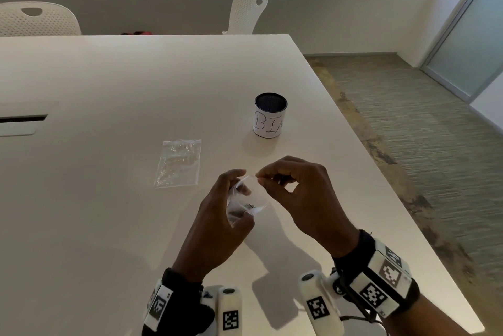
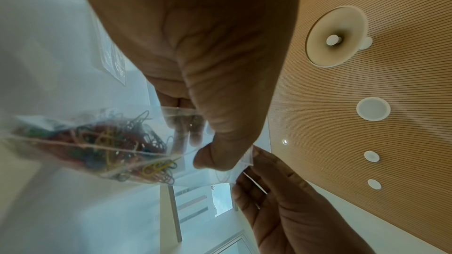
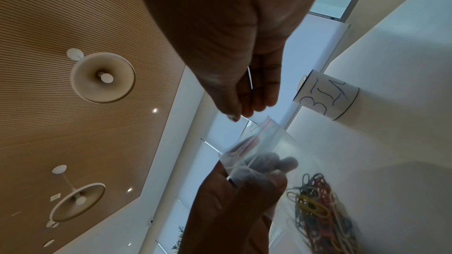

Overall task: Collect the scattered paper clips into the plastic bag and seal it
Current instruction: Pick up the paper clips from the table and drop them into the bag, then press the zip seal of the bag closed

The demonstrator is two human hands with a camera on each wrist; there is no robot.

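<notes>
On the left a second clear bag (image 1: 178, 163) lies flat on the table (image 1: 109, 85). Our left hand (image 1: 217, 222) grips the plastic bag (image 1: 246, 198) with the paper clips (image 2: 117, 146) above the table; our right hand (image 1: 302, 194) pinches its top edge. Behind stands a cup (image 1: 270, 115).

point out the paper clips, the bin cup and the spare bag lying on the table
paper clips (image 2: 115, 148): left wrist view, middle of the coloured bunch inside the held bag
bin cup (image 1: 269, 124): head view, its white labelled side
spare bag (image 1: 178, 163): head view, its flat middle
</notes>
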